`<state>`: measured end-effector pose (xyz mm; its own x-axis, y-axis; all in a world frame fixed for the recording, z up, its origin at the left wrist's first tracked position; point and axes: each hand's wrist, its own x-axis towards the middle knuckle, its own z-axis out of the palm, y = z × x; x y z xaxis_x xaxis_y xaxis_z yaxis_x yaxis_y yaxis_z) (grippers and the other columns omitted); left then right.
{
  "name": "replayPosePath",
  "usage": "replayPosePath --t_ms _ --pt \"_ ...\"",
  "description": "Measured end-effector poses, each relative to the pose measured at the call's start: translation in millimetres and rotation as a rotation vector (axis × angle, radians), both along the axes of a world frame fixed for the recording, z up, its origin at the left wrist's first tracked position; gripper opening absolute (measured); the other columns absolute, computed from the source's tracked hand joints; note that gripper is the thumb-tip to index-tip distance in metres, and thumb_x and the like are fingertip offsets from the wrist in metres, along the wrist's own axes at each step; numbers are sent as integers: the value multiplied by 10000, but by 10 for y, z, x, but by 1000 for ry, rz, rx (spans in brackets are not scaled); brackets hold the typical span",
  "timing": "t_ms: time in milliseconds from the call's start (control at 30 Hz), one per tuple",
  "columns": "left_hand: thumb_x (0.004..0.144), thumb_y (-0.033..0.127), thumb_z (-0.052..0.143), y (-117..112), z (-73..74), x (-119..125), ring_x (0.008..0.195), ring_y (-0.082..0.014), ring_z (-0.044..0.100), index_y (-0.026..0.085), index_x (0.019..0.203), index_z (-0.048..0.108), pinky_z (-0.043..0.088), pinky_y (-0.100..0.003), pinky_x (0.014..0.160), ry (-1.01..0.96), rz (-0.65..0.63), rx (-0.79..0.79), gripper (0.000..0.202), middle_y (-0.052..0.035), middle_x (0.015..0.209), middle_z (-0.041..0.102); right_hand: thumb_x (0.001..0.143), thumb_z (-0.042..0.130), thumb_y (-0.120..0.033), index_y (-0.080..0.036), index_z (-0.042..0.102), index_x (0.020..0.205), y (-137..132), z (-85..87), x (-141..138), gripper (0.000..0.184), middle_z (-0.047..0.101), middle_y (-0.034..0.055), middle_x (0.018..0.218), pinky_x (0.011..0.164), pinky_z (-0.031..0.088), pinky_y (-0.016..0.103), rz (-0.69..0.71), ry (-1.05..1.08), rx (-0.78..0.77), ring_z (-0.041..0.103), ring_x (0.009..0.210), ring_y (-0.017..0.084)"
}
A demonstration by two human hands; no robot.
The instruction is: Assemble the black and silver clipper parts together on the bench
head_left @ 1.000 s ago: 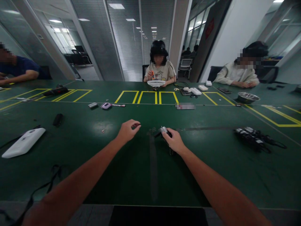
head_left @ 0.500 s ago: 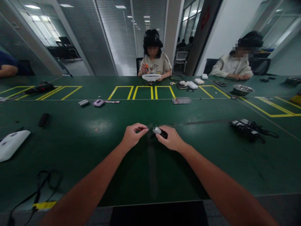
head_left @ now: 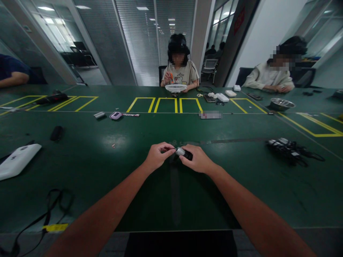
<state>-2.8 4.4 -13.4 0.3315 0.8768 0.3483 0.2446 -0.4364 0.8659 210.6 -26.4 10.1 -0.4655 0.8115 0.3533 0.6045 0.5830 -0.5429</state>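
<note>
Over the green table point(head_left: 150, 210), the right hand point(head_left: 198, 159) wraps its fingers round a black-and-silver cylinder point(head_left: 184, 153), whose long axis slants silver-end-first toward the left hand's point(head_left: 157, 157) pressed-together fingertips, anything pinched there too small to tell.

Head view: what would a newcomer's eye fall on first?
Probably the middle of the green table, where the right hand holds a black-and-silver cylinder and the left hand is at its silver end. Bright yellow lines also stand out across the table's far half. Beyond them, at the far edge, sits a person in black headgear.
</note>
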Motion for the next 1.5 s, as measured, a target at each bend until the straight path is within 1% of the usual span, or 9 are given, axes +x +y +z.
replayPosePath --t_ms 200,367,633,900,1167,1233,1300,1400,1500 --pt "803 333 699 5 -30 16 759 -173 669 145 870 724 516 -270 692 -27 0 -23 201 -65 840 719 842 580 -309 -154 640 967 7 -20 3 208 655 69 896 720 407 285 -10 -39 28 564 780 172" --pt "805 330 698 0 -14 13 770 -178 672 145 877 730 518 -278 703 -41 1 -37 201 -67 846 723 858 566 -321 -154 632 988 6 -28 9 221 656 67 910 726 412 283 4 -42 35 571 795 172" --pt "792 343 712 9 -36 17 775 -183 681 146 890 740 532 -286 720 -98 -1 -78 223 -68 850 728 858 568 -328 -159 638 1003 11 -55 9 234 660 62 908 735 416 289 7 -32 29 576 803 174" --pt "827 342 679 9 -32 0 781 -174 669 157 923 748 514 -273 698 -58 -1 -31 219 -69 868 721 852 573 -315 -157 645 1003 -1 -24 -6 229 667 64 910 741 424 292 10 -30 17 584 805 176" --pt "838 308 664 -19 24 37 808 -174 658 157 916 752 501 -269 713 -65 -26 -21 192 -72 871 707 848 579 -315 -161 643 972 15 -50 -2 208 672 61 899 727 424 286 1 -32 31 587 787 172" --pt "858 322 637 -33 35 49 809 -172 653 153 952 746 502 -268 705 -56 -21 -37 222 -76 889 700 849 576 -312 -160 639 970 20 -58 10 204 668 59 889 727 427 287 -1 -23 36 587 784 172" --pt "874 344 613 -43 28 55 838 -175 650 156 1030 726 507 -271 709 -49 -32 -55 269 -82 951 691 847 574 -306 -163 633 970 22 -62 19 198 662 55 883 732 430 291 -11 0 50 585 786 173" --pt "884 373 597 -46 -9 56 913 -188 644 164 1133 682 515 -285 751 -32 -84 -78 336 -94 1044 670 834 581 -288 -171 618 1000 19 -60 19 207 651 58 915 757 438 300 -48 70 89 584 816 179" --pt "885 386 594 -52 -36 58 935 -199 639 158 1149 667 512 -294 764 26 -142 -79 357 -103 1053 665 825 578 -261 -175 604 1017 15 -53 5 211 639 58 921 767 442 303 -86 127 114 579 825 179"
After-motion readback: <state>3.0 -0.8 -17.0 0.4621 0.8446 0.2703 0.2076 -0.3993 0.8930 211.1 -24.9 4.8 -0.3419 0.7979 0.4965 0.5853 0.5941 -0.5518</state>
